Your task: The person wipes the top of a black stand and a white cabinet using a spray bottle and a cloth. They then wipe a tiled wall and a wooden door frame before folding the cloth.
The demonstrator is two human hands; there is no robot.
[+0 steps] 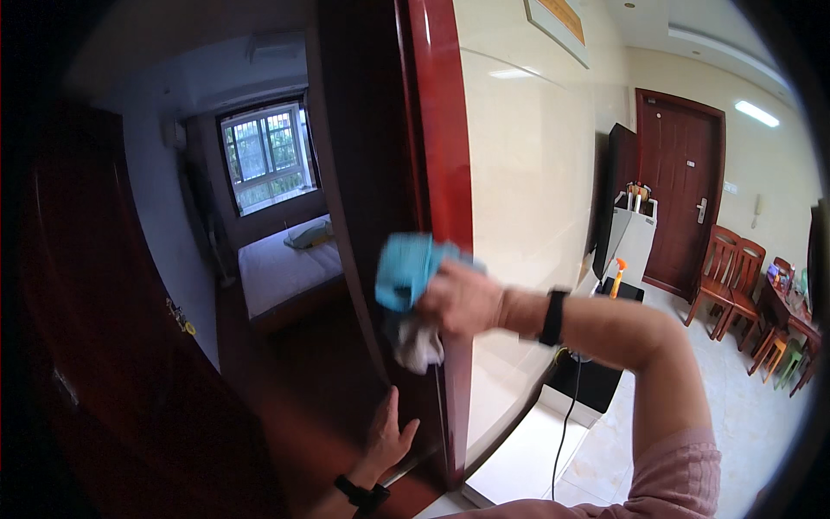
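My right hand (463, 300) grips a bunched blue cloth (405, 266), blurred by motion, at the dark red wooden door frame (444, 149). A pale grey-white piece of cloth (420, 347) hangs below that hand; whether it is part of the same cloth, I cannot tell. Lower down, my left hand (392, 431) is raised beside the dark inner face of the frame. Its thumb and fingers are apart, with nothing in them. I cannot tell whether it touches the frame.
A dark wooden door (130, 337) stands open at left, with keys (181, 318) in it. Through the doorway is a bed (292, 272). Right of the frame, a low TV cabinet (525, 454) carries a spray bottle (618, 279) and a trailing black cable (567, 422). Wooden chairs (726, 272) stand farther off.
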